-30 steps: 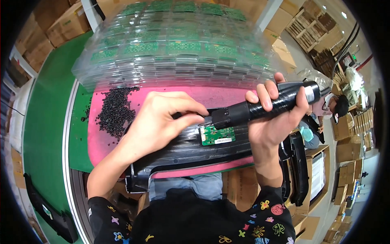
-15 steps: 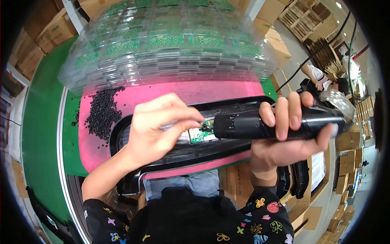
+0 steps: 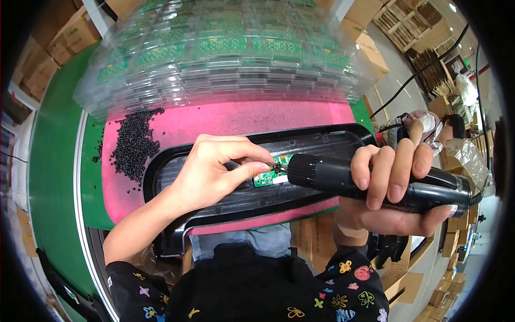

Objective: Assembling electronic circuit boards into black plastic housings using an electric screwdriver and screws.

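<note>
My right hand [image 3: 389,201] is wrapped round a black electric screwdriver [image 3: 324,174], which lies nearly level with its bit pointing left. At the bit, the thumb and forefinger of my left hand [image 3: 209,169] pinch small black screws [image 3: 277,167]; how many is too small to tell. Behind and below the fingertips, a green circuit board [image 3: 264,180] sits inside a long black plastic housing [image 3: 236,206]. The screwdriver and my left fingers partly cover the board.
A heap of black screws [image 3: 134,142] lies on the pink mat [image 3: 230,118], left of the housing. Stacked clear trays [image 3: 225,80] of circuit boards stand at the back. A black cable [image 3: 410,78] hangs at the right, where another person [image 3: 429,126] is bent over.
The screwdriver and my right hand have moved slightly right and down, the handle end dropping. My left hand has shifted a little right, its fingertips still at the bit.
</note>
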Motion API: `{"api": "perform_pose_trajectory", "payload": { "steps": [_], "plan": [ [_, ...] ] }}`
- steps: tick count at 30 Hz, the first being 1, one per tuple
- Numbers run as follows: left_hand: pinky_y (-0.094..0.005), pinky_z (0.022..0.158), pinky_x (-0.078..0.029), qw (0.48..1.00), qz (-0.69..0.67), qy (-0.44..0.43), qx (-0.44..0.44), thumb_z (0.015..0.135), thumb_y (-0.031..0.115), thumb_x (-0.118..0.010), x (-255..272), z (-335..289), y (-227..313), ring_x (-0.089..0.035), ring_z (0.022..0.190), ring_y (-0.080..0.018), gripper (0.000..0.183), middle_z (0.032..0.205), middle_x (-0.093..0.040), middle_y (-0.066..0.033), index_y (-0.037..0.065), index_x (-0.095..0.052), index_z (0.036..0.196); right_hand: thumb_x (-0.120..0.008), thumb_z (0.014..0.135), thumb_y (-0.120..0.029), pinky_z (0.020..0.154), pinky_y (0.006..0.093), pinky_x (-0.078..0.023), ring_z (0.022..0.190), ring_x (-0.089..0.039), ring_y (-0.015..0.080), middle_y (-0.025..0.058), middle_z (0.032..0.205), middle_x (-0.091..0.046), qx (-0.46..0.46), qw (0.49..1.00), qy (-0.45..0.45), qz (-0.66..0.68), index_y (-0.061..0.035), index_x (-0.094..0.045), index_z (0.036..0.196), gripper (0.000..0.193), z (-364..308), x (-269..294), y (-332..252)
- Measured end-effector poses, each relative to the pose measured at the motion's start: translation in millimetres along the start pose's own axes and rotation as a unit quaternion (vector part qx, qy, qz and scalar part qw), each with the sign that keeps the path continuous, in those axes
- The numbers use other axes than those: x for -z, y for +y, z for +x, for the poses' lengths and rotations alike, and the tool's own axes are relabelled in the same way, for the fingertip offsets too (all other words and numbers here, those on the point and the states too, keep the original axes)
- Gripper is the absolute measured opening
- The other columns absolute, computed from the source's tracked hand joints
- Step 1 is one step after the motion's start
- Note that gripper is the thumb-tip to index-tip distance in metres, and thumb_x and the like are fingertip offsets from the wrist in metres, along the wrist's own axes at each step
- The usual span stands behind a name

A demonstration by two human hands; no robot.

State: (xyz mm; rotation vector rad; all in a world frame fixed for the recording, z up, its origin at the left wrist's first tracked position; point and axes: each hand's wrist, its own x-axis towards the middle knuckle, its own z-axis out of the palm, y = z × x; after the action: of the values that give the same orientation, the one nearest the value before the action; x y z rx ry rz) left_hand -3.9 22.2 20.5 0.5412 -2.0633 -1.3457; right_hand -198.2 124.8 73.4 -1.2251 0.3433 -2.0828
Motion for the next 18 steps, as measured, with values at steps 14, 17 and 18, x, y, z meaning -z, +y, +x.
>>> {"api": "perform_pose_trajectory", "payload": {
  "steps": [14, 17, 18],
  "plan": [
    [-0.0318, 0.066, -0.054, 0.986, 0.168, -0.004, -0.003, 0.085, 0.001, -0.067, -4, 1, -16, -0.069, 0.072, -0.0237, 0.015, 0.086, -0.069, -0.0145, -0.002, -0.068, 0.099, -0.059, 0.086, -0.058, 0.053, 0.0296, -0.039, 0.048, -0.047, 0.0107, 0.0007, 0.070, -0.051, -0.122, 0.987, -0.078, -0.063, -0.0037, -0.050, 0.101, 0.057, 18, 46, 13],
    [-0.0335, 0.066, -0.054, 0.986, 0.159, -0.032, 0.030, 0.083, 0.000, -0.068, -3, 1, -12, -0.069, 0.074, -0.0252, 0.015, 0.086, -0.070, -0.0145, -0.002, -0.068, 0.098, -0.057, 0.087, -0.054, 0.050, 0.0289, -0.035, 0.048, -0.045, 0.0109, 0.0016, 0.069, -0.050, -0.148, 0.980, -0.073, -0.107, -0.0027, -0.050, 0.101, 0.053, 18, 65, 22],
    [-0.0335, 0.066, -0.054, 0.986, 0.158, -0.033, 0.030, 0.083, 0.000, -0.068, -2, 1, -13, -0.069, 0.074, -0.0252, 0.015, 0.086, -0.070, -0.0145, -0.002, -0.068, 0.098, -0.055, 0.088, -0.051, 0.051, 0.0293, -0.036, 0.048, -0.044, 0.0113, 0.0026, 0.068, -0.050, -0.152, 0.979, -0.069, -0.120, -0.0022, -0.049, 0.100, 0.050, 17, 69, 24]
  ]
}}
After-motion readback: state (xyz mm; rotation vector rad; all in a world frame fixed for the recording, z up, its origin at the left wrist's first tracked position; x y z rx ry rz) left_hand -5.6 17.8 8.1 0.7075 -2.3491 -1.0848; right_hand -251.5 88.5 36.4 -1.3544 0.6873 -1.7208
